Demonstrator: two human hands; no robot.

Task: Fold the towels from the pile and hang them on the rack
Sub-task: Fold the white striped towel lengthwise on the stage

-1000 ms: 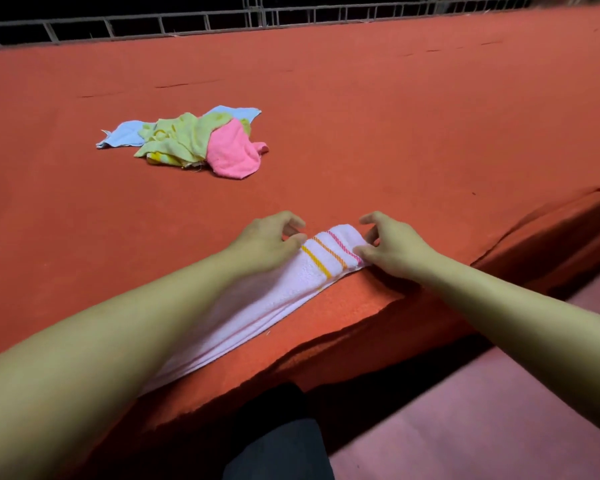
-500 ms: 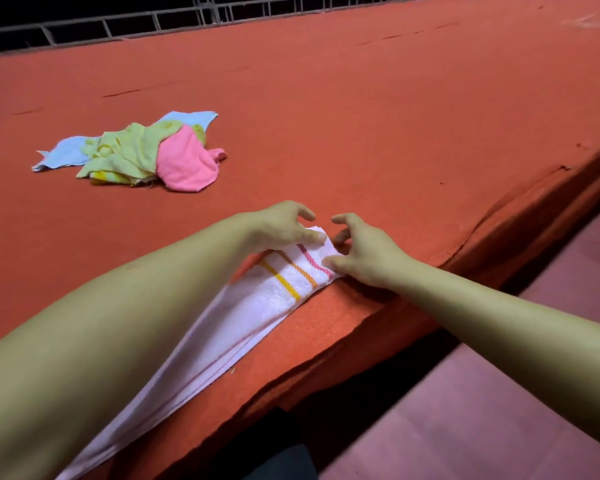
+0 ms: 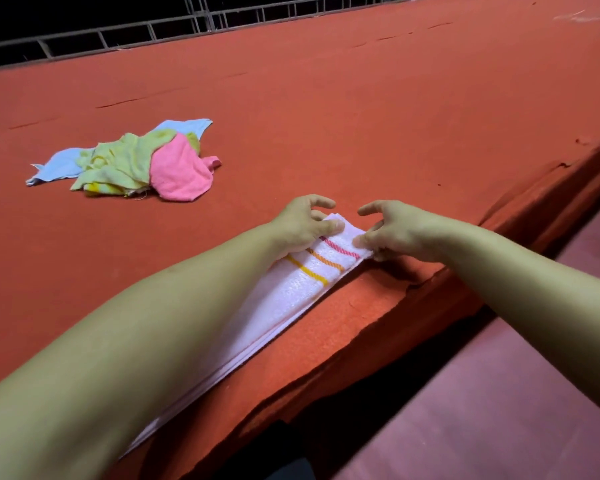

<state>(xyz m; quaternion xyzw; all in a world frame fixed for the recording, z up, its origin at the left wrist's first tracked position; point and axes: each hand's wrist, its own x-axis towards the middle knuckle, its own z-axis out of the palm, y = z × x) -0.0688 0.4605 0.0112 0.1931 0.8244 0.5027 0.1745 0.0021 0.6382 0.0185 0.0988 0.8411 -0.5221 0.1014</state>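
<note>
A white towel [image 3: 284,299] with yellow, orange and pink stripes lies folded in a long strip along the near edge of the red table [image 3: 361,116]. My left hand [image 3: 303,225] pinches the far left corner of its striped end. My right hand [image 3: 392,233] pinches the right corner of the same end. My left forearm hides much of the strip's left side. The pile of towels [image 3: 132,164], blue, green, yellow and pink, lies crumpled farther back on the left. No rack for hanging is plainly in view.
A metal railing [image 3: 222,19] runs along the table's far edge. The red cover is torn and wrinkled at the near right edge [image 3: 534,188]. A purplish floor [image 3: 499,393] lies below on the right.
Both hands have come closer together on the striped end of the towel. The view shifted, so the pile sits differently in the frame.
</note>
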